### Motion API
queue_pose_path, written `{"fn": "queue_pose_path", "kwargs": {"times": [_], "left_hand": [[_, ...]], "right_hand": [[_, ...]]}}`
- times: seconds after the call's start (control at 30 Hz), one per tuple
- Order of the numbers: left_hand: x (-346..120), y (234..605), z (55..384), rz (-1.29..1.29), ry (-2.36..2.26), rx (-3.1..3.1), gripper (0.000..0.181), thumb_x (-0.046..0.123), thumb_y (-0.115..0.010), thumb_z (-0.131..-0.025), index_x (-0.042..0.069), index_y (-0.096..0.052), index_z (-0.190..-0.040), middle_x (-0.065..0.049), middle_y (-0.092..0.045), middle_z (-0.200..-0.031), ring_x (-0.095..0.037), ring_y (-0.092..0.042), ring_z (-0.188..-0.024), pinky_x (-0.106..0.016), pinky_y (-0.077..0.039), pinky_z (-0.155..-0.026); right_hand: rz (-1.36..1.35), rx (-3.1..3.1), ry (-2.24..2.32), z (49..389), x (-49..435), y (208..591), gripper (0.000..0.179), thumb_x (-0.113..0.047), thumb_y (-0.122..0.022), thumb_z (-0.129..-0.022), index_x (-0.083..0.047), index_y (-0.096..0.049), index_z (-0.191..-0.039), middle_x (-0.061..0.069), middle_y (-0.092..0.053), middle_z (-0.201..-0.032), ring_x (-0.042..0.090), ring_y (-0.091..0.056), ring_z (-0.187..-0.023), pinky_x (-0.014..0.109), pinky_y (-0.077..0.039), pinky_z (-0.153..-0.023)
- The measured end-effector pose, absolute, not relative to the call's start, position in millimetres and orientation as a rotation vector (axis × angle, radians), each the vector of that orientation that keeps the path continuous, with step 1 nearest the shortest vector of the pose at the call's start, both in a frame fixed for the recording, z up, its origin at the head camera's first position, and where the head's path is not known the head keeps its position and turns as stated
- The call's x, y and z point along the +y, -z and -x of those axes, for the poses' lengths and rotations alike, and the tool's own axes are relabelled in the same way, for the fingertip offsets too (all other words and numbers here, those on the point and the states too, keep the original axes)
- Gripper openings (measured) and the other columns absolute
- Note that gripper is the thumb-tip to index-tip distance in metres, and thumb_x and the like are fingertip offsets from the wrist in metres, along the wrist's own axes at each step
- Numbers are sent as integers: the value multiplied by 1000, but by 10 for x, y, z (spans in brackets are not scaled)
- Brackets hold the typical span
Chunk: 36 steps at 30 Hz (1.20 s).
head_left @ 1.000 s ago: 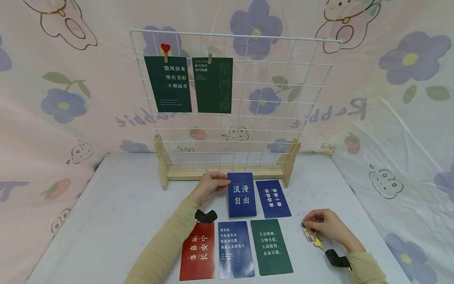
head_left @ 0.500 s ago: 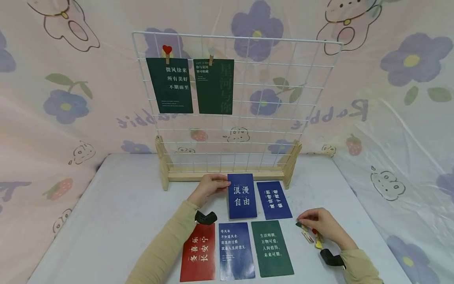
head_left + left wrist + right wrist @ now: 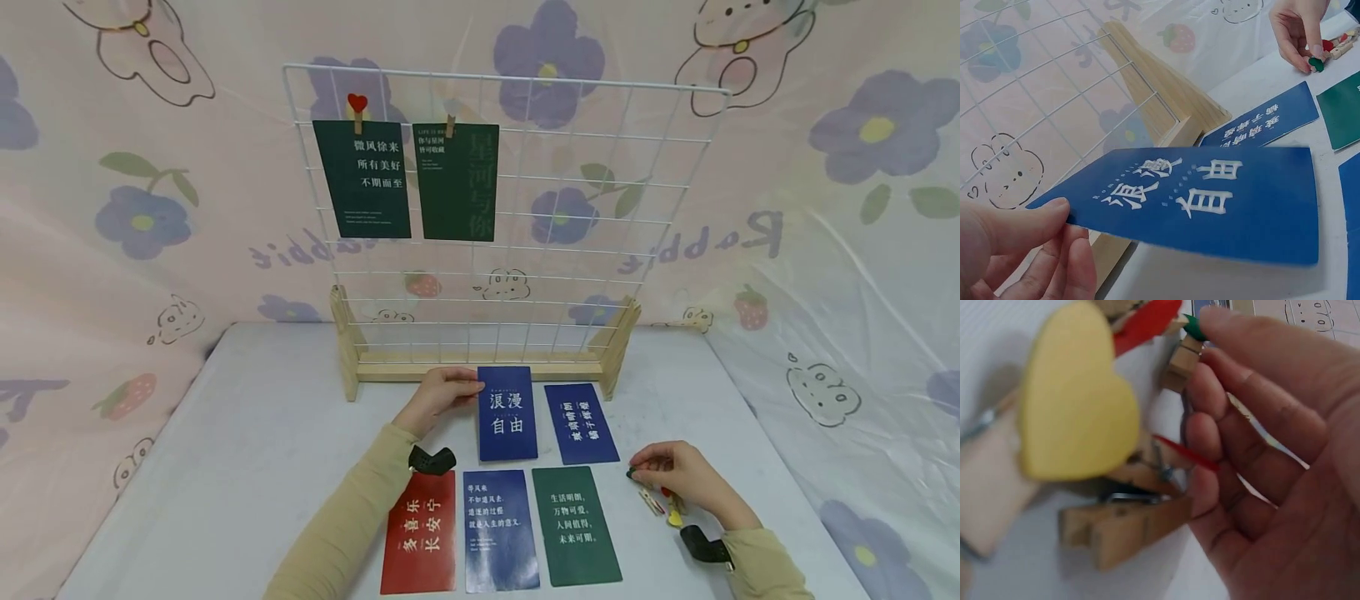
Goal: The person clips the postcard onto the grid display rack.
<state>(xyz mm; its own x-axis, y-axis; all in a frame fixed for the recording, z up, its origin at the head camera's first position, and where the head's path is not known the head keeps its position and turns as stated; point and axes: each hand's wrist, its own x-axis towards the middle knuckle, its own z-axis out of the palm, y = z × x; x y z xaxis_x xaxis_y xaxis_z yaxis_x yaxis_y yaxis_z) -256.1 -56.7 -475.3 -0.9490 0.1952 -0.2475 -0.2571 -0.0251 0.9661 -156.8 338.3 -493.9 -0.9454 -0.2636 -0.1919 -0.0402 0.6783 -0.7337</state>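
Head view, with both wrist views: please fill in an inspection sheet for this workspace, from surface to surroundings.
Surface: white table, bearing red card, front blue card, flat green card and rear blue card.
Job's things: wire rack with two hung green cards; loose wooden clips on the table.
Clutter: nothing seen.
Grippers: left hand pinches held blue card by its edge; right hand pinches small green piece.
Cables: nothing seen.
Surroundings: curtain patterned with flowers, rabbits, strawberries.
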Motion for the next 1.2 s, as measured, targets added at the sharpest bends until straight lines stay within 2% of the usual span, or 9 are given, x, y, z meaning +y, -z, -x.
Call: {"fn": "queue_pose_path", "kwargs": {"times": [0.43, 0.57, 0.77, 0.9, 1.07, 1.2], "left_hand": [[-660, 4750, 2551, 109, -2063, 1948, 26, 3, -73, -83, -3, -67, -108, -10, -68, -96, -16, -66, -80, -35, -55, -81], [-682, 4726, 2537, 112, -2055, 1954, 26, 5, -73, -84, -2, -67, -108, -10, -68, -97, -17, -66, -81, -38, -54, -85], [-702, 4683, 2523, 110, -2071, 1927, 27, 6, -73, -84, -2, -66, -109, -11, -68, -98, -16, -65, -81, -40, -53, -87], [-715, 4646, 2506, 81, -2074, 1918, 26, 6, -73, -84, -2, -66, -109, -11, -68, -99, -16, -65, -82, -36, -54, -85], [-735, 4560, 2482, 22, -2063, 1963, 25, 9, -73, -85, 1, -67, -108, -10, -68, -99, -18, -64, -85, -31, -55, -82], [-737, 4451, 2467, -20, -2054, 1998, 24, 9, -72, -86, 3, -68, -108, -9, -68, -99, -20, -64, -88, -31, -54, -83]], "right_hand": [[304, 2590, 1035, 1586, 3362, 4857, 14, -14, -72, -85, -4, -68, -94, 2, -59, -79, 16, -52, -70, 24, -47, -56], [300, 2564, 1062, 1589, 3379, 4841, 15, -15, -71, -86, -4, -68, -95, 2, -60, -80, 16, -52, -70, 25, -47, -56], [327, 2473, 1176, 1618, 3412, 4798, 21, -18, -68, -89, -1, -66, -102, 5, -63, -87, 16, -54, -71, 27, -49, -57], [432, 2436, 1228, 1647, 3386, 4714, 27, -17, -64, -93, 2, -65, -111, 8, -64, -96, 15, -57, -76, 28, -52, -63], [542, 2398, 1289, 1725, 3256, 4516, 28, -17, -61, -95, 5, -64, -113, 16, -65, -104, 25, -62, -83, 35, -55, -71], [595, 2383, 1331, 1794, 3112, 4333, 25, -14, -62, -94, 4, -64, -112, 19, -65, -105, 34, -61, -87, 35, -55, -75]]}}
